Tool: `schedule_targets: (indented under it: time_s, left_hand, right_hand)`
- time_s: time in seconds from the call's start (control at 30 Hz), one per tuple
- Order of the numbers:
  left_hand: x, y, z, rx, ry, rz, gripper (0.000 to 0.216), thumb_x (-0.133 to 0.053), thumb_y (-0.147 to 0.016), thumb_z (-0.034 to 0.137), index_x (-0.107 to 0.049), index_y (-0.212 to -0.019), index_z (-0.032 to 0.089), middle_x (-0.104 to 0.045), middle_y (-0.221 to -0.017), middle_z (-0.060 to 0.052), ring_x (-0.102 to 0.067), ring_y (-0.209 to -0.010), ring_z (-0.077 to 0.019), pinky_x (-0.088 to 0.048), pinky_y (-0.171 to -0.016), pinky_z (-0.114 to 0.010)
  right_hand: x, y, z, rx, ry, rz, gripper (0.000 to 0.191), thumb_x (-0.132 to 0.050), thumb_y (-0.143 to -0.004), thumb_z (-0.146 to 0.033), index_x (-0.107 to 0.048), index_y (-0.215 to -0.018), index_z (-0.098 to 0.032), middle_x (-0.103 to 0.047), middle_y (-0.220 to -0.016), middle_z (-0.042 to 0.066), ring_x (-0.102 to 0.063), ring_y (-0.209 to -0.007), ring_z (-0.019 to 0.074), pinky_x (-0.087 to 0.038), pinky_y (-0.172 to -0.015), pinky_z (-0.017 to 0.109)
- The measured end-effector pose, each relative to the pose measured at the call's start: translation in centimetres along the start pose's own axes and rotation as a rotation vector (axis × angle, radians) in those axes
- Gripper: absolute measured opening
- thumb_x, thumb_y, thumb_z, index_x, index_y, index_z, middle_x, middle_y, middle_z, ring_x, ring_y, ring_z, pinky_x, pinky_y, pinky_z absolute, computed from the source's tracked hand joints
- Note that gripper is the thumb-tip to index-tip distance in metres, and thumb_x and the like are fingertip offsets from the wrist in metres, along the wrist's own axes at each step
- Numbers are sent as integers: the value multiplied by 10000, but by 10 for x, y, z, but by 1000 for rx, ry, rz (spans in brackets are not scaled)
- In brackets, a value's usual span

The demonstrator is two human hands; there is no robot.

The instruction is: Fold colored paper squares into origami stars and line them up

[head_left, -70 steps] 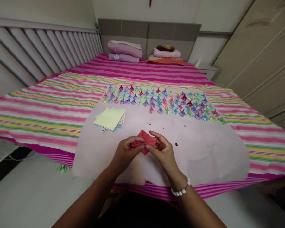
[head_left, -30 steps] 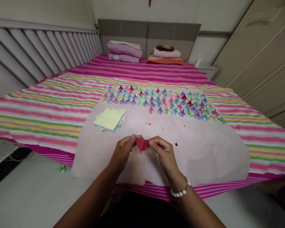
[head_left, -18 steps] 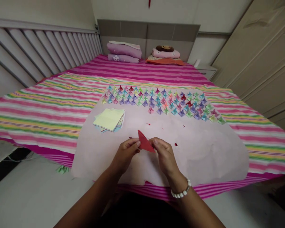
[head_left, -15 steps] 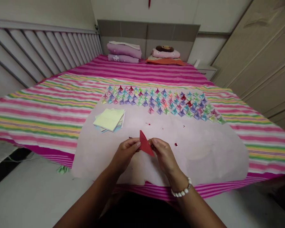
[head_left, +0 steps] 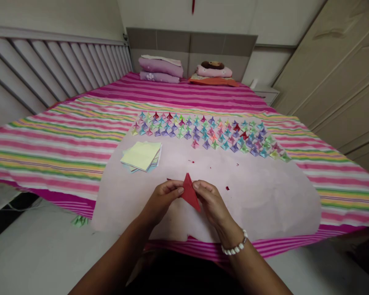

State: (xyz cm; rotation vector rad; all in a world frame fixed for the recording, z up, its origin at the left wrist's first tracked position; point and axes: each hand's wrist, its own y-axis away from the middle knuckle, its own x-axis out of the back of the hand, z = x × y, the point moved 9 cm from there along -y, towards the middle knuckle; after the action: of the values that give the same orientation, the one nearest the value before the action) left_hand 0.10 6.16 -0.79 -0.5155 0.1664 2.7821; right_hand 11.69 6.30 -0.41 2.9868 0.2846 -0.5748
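A folded red paper triangle (head_left: 190,192) stands point-up between my two hands, just above a pale pink sheet (head_left: 264,196) spread on the bed. My left hand (head_left: 162,200) pinches its left edge with thumb and fingertips. My right hand (head_left: 211,203), with a white bead bracelet at the wrist, pinches the right edge. Both hands are closed on the paper.
A stack of pastel square papers (head_left: 142,155), yellow on top, lies left of centre. Several small folded paper shapes (head_left: 209,133) in many colours stand in rows farther back. The striped bedspread (head_left: 64,139), pillows (head_left: 161,67), a slatted rail (head_left: 49,69) and a wardrobe (head_left: 335,69) surround the spot.
The red paper was a flatter, wider diamond held crosswise; it has been folded and turned into a narrow upright triangle. My hands stayed in about the same place.
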Motion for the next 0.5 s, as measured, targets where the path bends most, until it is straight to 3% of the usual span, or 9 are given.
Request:
schedule_targets:
  time_s: [0.13,0.3,0.5]
  left_hand:
    - [3,0,2,-1,-33,36,190,-689,-770,263,-707,-934,170,-735,-930,-45,-646,-907,-173,-463,-883,-313]
    - [11,1,10,-12,-168,163,249,-720,-717,286,-695,-929,158,-735,-879,-49,-653,-849,-181,-490,-830,-323]
    - [12,-1,19,-150,-419,240,248,-659,-752,299,-673,-962,168,-700,-876,-53,-634,-817,-174,-494,-772,-320]
  right_hand:
    - [0,0,-2,-13,2,10,198,-678,-741,-322,-636,-604,-185,-544,-567,-30,-465,-571,115,-385,-612,247]
    - [-1,-2,-5,-14,52,-14,75,-679,-687,-252,-707,-718,-190,-624,-633,-10,-539,-629,133,-421,-647,256]
    - [4,-4,-4,34,153,62,79,-683,-624,-230,-669,-684,-180,-558,-528,-45,-421,-467,88,-340,-480,222]
